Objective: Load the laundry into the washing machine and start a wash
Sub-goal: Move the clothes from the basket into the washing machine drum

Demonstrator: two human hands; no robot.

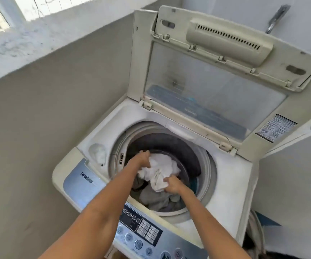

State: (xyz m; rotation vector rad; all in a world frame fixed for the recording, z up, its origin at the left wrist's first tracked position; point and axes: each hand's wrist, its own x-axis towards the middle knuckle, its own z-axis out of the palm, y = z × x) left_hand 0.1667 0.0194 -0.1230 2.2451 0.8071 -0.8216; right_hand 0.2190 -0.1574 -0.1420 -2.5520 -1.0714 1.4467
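We see a top-loading washing machine (231, 176) set against a grey wall (48, 118), its lid (225, 71) folded up and standing open at the back edge. Both our arms reach down into the drum (205, 165). Our left hand (141, 159) holds the far left part of a white cloth (162, 170), the grip curled round a fold of it. Our right hand (172, 185) pinches the near edge of the same cloth, fingers closed on the fabric. The cloth hangs bunched between the two hands, inside the drum's mouth and just above the load. Beneath it lies grey laundry (156, 199) at the drum's near side, with darker pieces beside it. The control panel (147, 232) with its buttons runs along the machine's front edge, under our forearms. A hose (257, 232) loops beside the machine's right side.
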